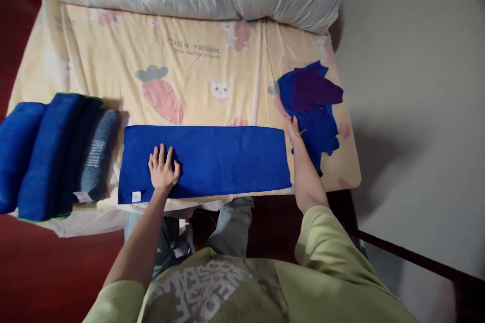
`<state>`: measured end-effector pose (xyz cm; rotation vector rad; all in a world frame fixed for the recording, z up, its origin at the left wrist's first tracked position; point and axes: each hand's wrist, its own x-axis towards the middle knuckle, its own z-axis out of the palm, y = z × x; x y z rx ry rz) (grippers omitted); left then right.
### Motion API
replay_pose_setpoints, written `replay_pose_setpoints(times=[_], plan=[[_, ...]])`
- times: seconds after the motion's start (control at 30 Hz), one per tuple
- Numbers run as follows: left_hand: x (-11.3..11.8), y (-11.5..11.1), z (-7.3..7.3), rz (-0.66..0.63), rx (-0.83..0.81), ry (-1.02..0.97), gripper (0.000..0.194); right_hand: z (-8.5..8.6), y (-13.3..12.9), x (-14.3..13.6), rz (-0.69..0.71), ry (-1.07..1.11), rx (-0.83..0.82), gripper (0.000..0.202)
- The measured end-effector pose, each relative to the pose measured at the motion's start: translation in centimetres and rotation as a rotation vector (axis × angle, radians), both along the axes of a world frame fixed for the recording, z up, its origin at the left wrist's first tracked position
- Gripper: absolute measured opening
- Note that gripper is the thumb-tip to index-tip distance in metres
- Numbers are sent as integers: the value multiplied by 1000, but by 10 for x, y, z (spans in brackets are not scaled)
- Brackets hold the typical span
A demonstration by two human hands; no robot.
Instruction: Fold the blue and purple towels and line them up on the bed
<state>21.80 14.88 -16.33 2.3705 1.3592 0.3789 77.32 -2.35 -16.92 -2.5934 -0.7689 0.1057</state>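
The left hand [163, 167] rests spread flat on a blue towel [223, 161]; folded towels [51, 156] lie at nine o'clock. Right hand [293, 131], grip unclear, is beside crumpled cloths [316, 123] at two o'clock.

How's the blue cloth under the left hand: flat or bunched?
Flat: the blue cloth lies as a smooth strip with nearly straight edges, left hand on it. Cannot tell layer count.

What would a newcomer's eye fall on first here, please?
Probably the flat blue cloth along the near edge of the yellow sheet, the left hand spread upon it. Next, the crumpled blue and purple cloths at right, beside the right hand, then the folded towels at far left.
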Motion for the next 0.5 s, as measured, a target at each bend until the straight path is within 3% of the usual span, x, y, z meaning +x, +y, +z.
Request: replay_pose_setpoints(times=[0.1, 0.27, 0.37, 0.5], plan=[[0, 0, 1, 0, -14, 13, 67, -3, 1, -54, -55, -74, -27, 77], [0, 0, -1, -2, -2, 62, 67, -14, -18, -142, 147, -177, -152, 66], [0, 0, 0, -10, 16, 83, 66, -15, -22, -154, 145, -163, -227, 66], [0, -1, 2, -11, 14, 96, 67, -11, -27, -146, 131, -136, -219, 65]])
